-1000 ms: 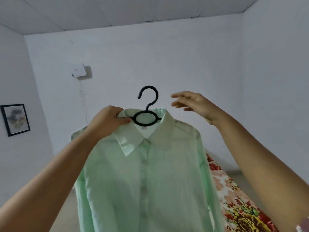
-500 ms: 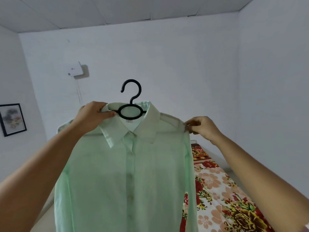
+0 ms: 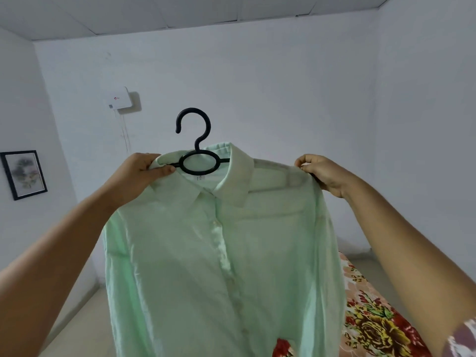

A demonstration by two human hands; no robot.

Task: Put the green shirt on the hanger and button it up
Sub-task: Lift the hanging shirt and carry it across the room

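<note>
The pale green shirt (image 3: pixel 206 266) hangs on a black plastic hanger (image 3: pixel 197 150), held up in front of me in the head view. Its front placket looks closed, with buttons running down the middle. My left hand (image 3: pixel 140 173) grips the hanger bar and the collar at the shirt's left shoulder. At the other shoulder seam, my right hand (image 3: pixel 322 173) pinches the fabric. The hanger's hook points up and is free of any rail. The hanger's arms show only faintly through the cloth.
A bed with a floral cover (image 3: pixel 373 318) lies low at the right. White walls stand behind, with a small white box (image 3: pixel 119 99) and a framed picture (image 3: pixel 24 173) on them. Pale floor (image 3: pixel 77 310) shows at the lower left.
My right hand came down from beside the hook and took hold of the shirt's right shoulder. The shirt has stayed held up in my left hand.
</note>
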